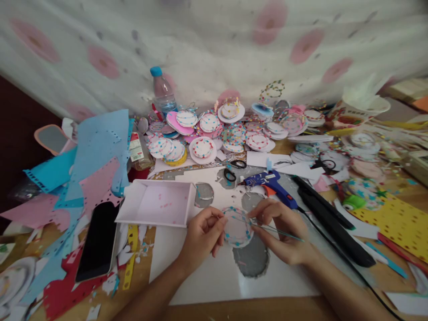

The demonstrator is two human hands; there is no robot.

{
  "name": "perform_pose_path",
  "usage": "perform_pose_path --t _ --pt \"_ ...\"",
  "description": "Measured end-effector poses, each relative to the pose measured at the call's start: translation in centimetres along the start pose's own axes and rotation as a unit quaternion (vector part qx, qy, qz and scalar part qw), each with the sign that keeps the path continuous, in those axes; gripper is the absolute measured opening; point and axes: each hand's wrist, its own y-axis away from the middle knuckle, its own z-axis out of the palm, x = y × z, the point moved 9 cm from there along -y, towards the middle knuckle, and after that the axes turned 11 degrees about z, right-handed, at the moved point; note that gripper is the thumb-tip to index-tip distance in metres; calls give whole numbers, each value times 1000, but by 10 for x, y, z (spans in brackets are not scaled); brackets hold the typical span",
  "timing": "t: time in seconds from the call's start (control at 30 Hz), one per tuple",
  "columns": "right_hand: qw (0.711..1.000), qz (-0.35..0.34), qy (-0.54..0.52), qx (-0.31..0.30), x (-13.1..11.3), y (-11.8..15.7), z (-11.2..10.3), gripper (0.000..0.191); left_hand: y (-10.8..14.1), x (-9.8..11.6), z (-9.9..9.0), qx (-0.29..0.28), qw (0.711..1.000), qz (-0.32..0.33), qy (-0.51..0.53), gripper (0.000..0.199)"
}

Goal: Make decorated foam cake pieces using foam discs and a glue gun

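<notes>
A round, pale disc ringed with blue and pink-red beads (pixel 236 228) is between the two hands, above a glossy white sheet with cut-out oval openings (pixel 194 272). The left hand (pixel 204 232) has its fingers curled, thumb and forefinger pinched together at the disc's left rim. The right hand (pixel 282 229) is partly closed at the opposite rim, thumb and fingers drawn together on thin blue-green strands (pixel 281 231) that trail across its palm side.

Just beyond lie a blue hot-glue gun (pixel 271 182) and scissors with black looped handles (pixel 230 175). Left of the sheet's openings is a shallow white open box (pixel 163 205); farther left, a black-screened smartphone (pixel 97 240) rests among paper scraps. On the right, a long black clamp-shaped tool (pixel 334 223) lies aslant.

Across the back of the wooden surface (pixel 143 265) spreads a heap of bead-trimmed round pieces (pixel 202 149), with a clear plastic bottle with a blue cap (pixel 163 91) behind, before a white flower-patterned cloth (pixel 207 40).
</notes>
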Motion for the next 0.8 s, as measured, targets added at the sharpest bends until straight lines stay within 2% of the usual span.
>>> perform_pose_path --t 0.27,0.6,0.8 --pt "999 -43 19 -22 -8 1 3 26 0 0 -4 32 999 5 22 31" --pt "996 22 -78 32 1 -8 -8 14 -1 0 -4 29 999 5 17 31" --pt "998 39 -45 26 3 -8 -4 13 -1 0 -3 22 1000 -6 8 32"
